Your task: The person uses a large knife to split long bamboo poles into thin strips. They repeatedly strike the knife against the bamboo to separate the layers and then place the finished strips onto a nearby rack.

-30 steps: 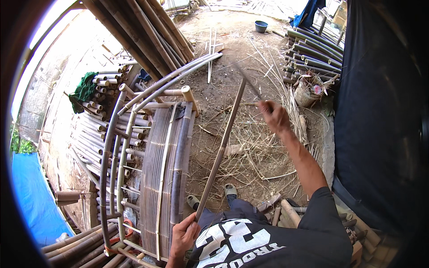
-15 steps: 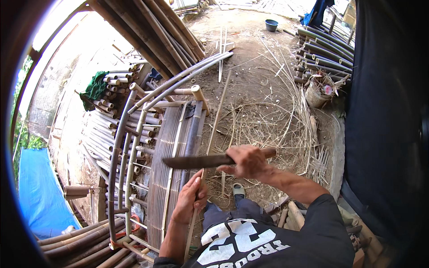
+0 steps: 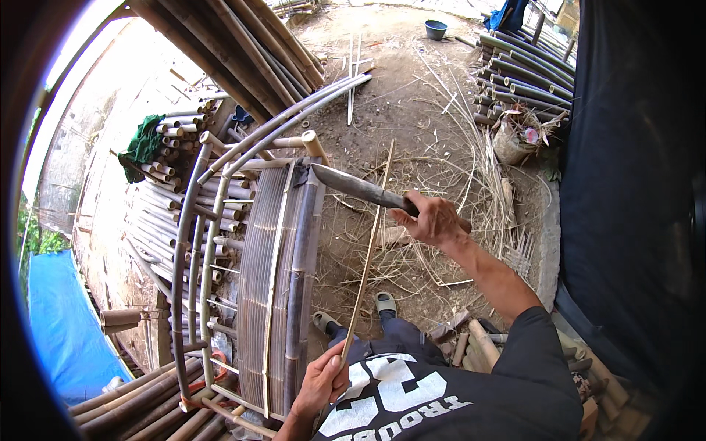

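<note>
My right hand (image 3: 435, 220) is closed around the handle of a machete (image 3: 353, 187), whose long dark blade points left and away from me. Close to my body, my left hand (image 3: 323, 377) grips the near end of a thin bamboo strip (image 3: 365, 268). The strip slants up and away from me, and its upper part passes by the blade near the handle; whether they touch I cannot tell. To the left stands a bamboo bench (image 3: 254, 294) with a slatted seat, a curved frame and a thick dark pole along its right edge.
Bamboo poles are stacked at the left (image 3: 165, 235) and far right (image 3: 526, 73). Shavings (image 3: 471, 198) litter the dirt ground. A sack of scraps (image 3: 512, 143) stands by the black sheet (image 3: 632, 184) at right. Further off is a dark bucket (image 3: 435, 30). Offcuts (image 3: 482, 349) lie beside my feet.
My left hand has drawn back toward my body with the bamboo strip. My right hand has moved away from me and slightly right, with the machete now tilted, its tip farther away.
</note>
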The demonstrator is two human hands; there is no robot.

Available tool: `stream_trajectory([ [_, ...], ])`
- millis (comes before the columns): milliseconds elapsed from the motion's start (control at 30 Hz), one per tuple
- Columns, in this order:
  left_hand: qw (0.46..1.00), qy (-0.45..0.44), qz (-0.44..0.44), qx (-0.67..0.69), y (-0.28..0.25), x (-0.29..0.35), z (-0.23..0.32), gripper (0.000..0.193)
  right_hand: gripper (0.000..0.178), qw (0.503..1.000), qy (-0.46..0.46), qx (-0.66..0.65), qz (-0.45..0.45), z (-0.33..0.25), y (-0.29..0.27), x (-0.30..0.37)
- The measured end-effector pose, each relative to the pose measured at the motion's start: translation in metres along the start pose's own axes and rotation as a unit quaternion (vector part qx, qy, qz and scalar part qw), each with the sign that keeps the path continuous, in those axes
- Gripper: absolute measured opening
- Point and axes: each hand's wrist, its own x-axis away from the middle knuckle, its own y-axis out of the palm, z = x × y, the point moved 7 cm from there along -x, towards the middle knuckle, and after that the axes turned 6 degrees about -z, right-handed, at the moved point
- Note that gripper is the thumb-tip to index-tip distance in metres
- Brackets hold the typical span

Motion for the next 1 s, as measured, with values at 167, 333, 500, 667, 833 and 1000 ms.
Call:
stream_trajectory([
  [167, 0.999, -0.013, 0.033, -0.007, -0.019, 0.023, 0.002, 0.045, 0.067, 1.0, 0.008, 0.008, 0.026, 0.008, -0.001, -0.012],
  [333, 0.998, -0.034, 0.044, 0.008, -0.042, 0.059, -0.007, 0.045, 0.067, 0.984, 0.176, -0.038, 0.004, 0.054, -0.003, -0.039],
  [500, 0.995, -0.045, 0.088, -0.033, -0.078, 0.052, 0.02, 0.042, 0.062, 0.994, -0.045, -0.102, -0.005, -0.047, 0.045, -0.037],
  [667, 0.997, -0.012, 0.068, -0.026, -0.124, 0.057, 0.047, 0.04, 0.063, 0.99, -0.112, -0.077, 0.032, -0.127, 0.094, -0.067],
  [833, 0.998, -0.001, 0.055, -0.021, -0.183, 0.092, 0.07, 0.036, 0.065, 0.999, 0.032, -0.035, -0.008, -0.12, 0.109, -0.141],
  [1000, 0.995, -0.038, 0.055, 0.077, -0.239, 0.107, 0.104, 0.036, 0.066, 0.988, 0.125, -0.076, 0.058, -0.142, 0.136, -0.201],
])
